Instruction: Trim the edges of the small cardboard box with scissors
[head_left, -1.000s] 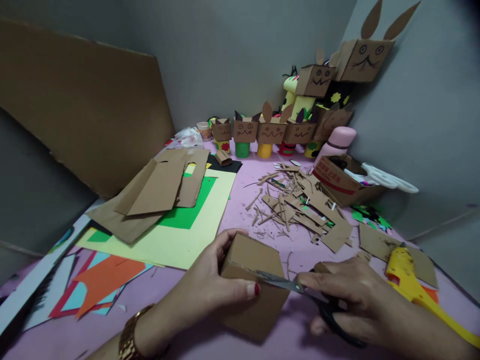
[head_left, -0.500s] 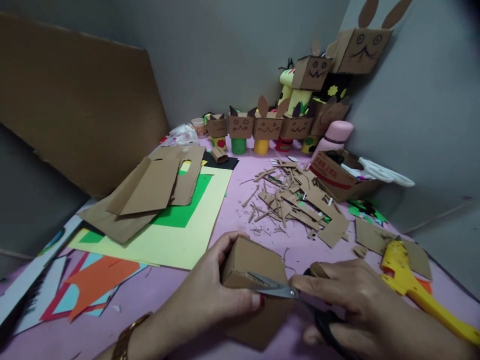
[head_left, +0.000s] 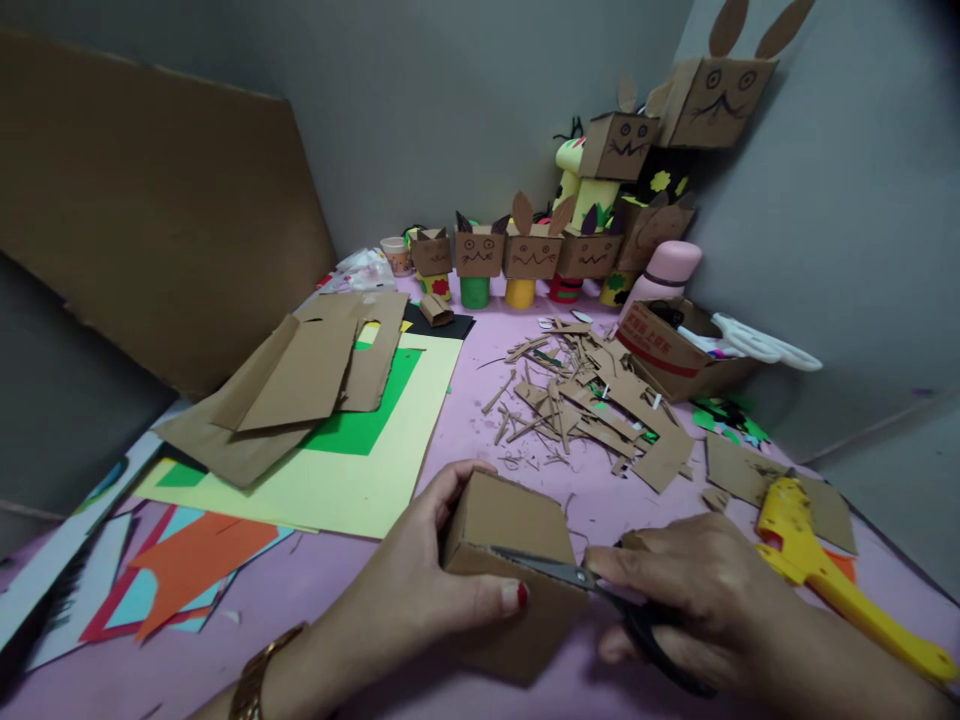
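Though dim, scissors (head_left: 562, 572) seemingly against box (head_left: 521, 522)

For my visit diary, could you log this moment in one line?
left hand: holding cardboard box | right hand: holding scissors, blades at box edge | beyond: cardboard scraps | right: yellow glue gun

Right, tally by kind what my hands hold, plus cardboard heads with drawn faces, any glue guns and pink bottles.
Held cardboard box: 1
Held black-handled scissors: 1
Cardboard heads with drawn faces: 7
Yellow glue gun: 1
Pink bottle: 1
Total: 11
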